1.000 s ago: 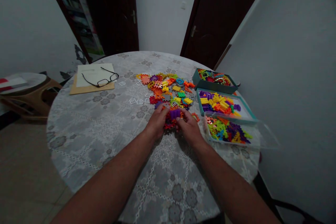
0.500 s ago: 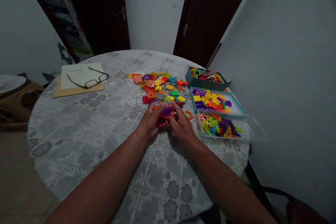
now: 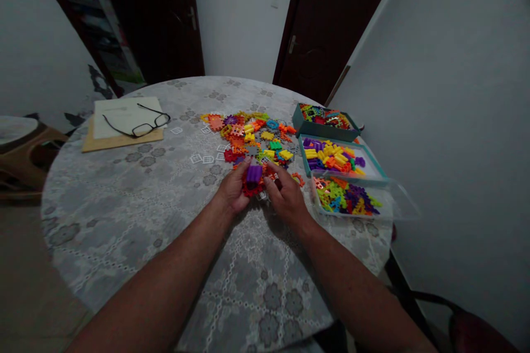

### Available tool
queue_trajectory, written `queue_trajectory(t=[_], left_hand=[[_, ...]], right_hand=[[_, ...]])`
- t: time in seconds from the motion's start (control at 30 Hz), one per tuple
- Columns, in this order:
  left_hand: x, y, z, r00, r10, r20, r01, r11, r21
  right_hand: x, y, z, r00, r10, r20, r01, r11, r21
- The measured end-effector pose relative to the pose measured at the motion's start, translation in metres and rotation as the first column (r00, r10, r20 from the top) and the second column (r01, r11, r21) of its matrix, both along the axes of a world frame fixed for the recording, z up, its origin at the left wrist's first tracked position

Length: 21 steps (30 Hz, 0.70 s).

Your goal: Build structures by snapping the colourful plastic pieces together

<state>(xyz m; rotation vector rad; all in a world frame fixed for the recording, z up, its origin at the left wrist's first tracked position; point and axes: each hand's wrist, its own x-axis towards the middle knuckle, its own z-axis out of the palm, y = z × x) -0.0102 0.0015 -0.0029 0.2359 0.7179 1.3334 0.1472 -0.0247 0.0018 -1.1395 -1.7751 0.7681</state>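
Observation:
Both my hands meet at the middle of a round table (image 3: 124,215) covered with a grey patterned cloth. My left hand (image 3: 232,188) grips a small cluster of joined plastic blocks, a purple piece (image 3: 253,175) on a red gear-like piece (image 3: 249,190). My right hand (image 3: 285,194) has its fingers closed against the same cluster from the right side. Just beyond the hands lies a heap of loose coloured blocks (image 3: 252,135) in orange, yellow, red, green and blue.
Three trays stand at the right: a teal box (image 3: 321,119), a teal tray of yellow and purple pieces (image 3: 337,155) and a clear tray of mixed pieces (image 3: 348,198). Glasses (image 3: 141,121) rest on papers at the far left. Small white square pieces (image 3: 202,159) dot the cloth.
The purple piece has turned from lying flat to standing more upright on the red piece between my hands. The view shifted slightly; my hands stay at the same spot.

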Motion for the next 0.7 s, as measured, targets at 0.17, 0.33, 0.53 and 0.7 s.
queue_trajectory(t=[0.17,0.33,0.53,0.7], left_hand=[[0.004,-0.004,-0.001,0.998,0.006,-0.057,-0.002,0.997,0.076],[0.006,-0.008,0.003,0.999,0.001,-0.051,0.005,0.993,0.119],[0.003,-0.009,0.007,0.997,-0.021,-0.074,0.023,0.999,0.029],[-0.001,-0.006,0.004,0.992,-0.032,-0.124,0.033,0.999,0.002]], right_hand=[[-0.004,0.000,-0.006,0.999,-0.011,0.031,0.009,0.998,0.055],[-0.006,0.000,-0.005,0.994,-0.112,-0.017,0.113,0.991,0.069],[-0.002,0.006,-0.006,0.983,-0.178,-0.050,0.180,0.982,0.052],[0.001,0.010,-0.013,0.982,-0.153,-0.110,0.163,0.982,0.092]])
